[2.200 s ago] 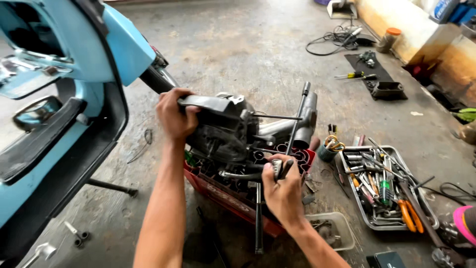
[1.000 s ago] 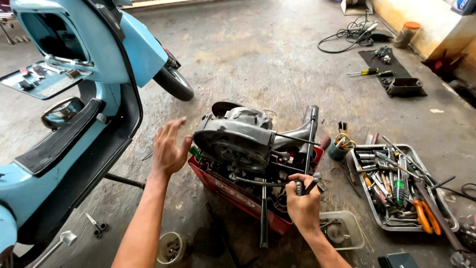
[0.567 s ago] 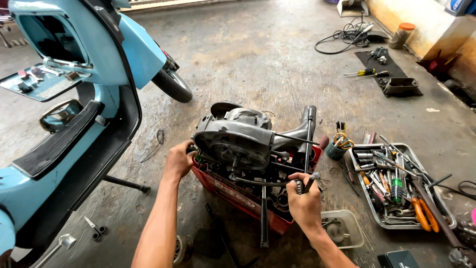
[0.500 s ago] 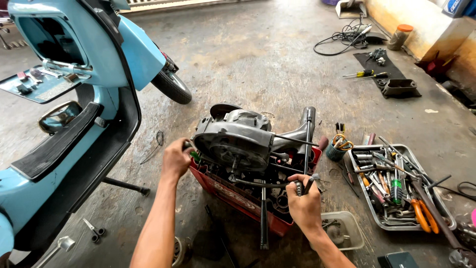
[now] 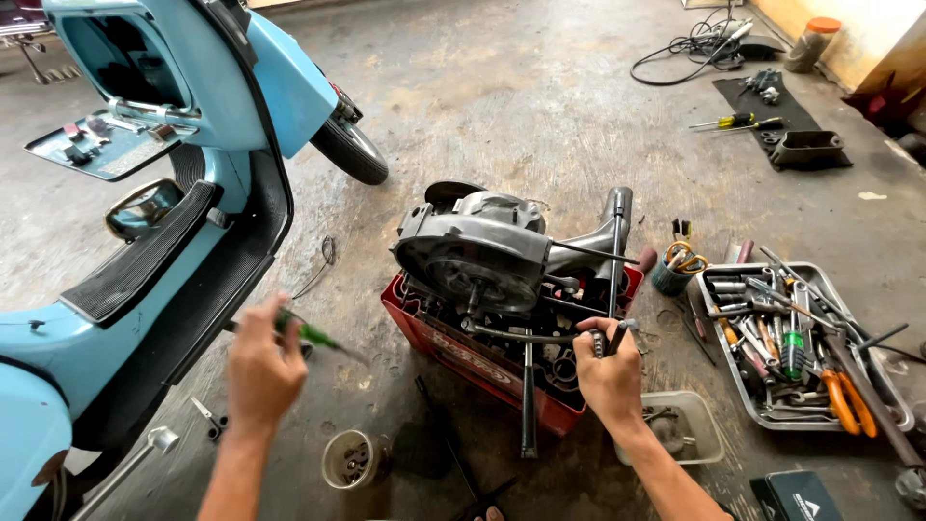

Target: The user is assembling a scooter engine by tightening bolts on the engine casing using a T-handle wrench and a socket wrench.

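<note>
A grey scooter engine (image 5: 482,246) rests on a red plastic crate (image 5: 453,342) on the concrete floor. My right hand (image 5: 608,371) grips a black bar with a knurled handle (image 5: 614,260) that stands upright at the engine's right side. My left hand (image 5: 258,371) is off to the left of the crate, closed on a green-handled screwdriver (image 5: 313,335) whose shaft points right, blurred by motion.
A light blue scooter (image 5: 145,193) stands at the left, front wheel (image 5: 349,150) near the engine. A metal tray of tools (image 5: 796,338) lies right. A small cup of parts (image 5: 349,458) and a clear tub (image 5: 690,425) sit in front. Cables and screwdrivers (image 5: 738,121) lie farther back.
My left hand left the engine's left side and moved down-left, now holding a green-handled screwdriver. My right hand stays on the black bar.
</note>
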